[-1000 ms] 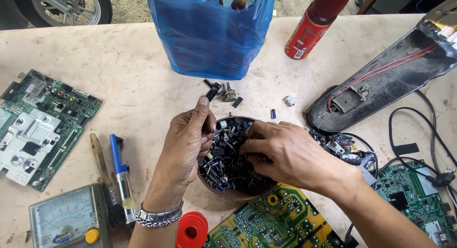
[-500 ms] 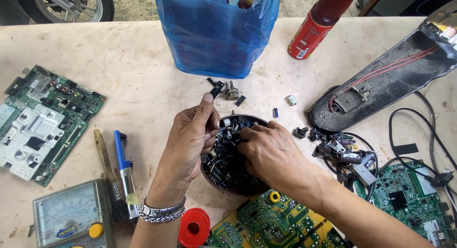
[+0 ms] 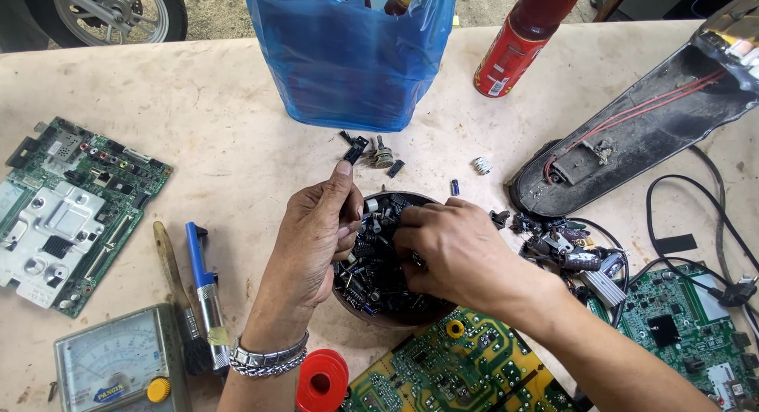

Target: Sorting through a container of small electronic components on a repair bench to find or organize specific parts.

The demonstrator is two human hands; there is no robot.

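Digging through a bowl (image 3: 348,301) of small electronic parts at the centre of the frame, I have my right hand (image 3: 458,250) curled down into the heap, fingertips buried, so I cannot tell whether they pinch anything. My left hand (image 3: 316,234) rests on the bowl's left rim, thumb and forefinger closed on one small dark part (image 3: 353,214). These parts (image 3: 379,262) look light, hard and stiff, with thin legs that would bend easily; I judge each is best taken by its body, between two fingertips. They are too many and too tangled to count. Around the bowl I count three circuit boards: one at left (image 3: 71,206), one at bottom centre (image 3: 458,372), one at lower right (image 3: 688,333). One blue bag (image 3: 348,56) stands at top centre, one meter (image 3: 118,364) at lower left.
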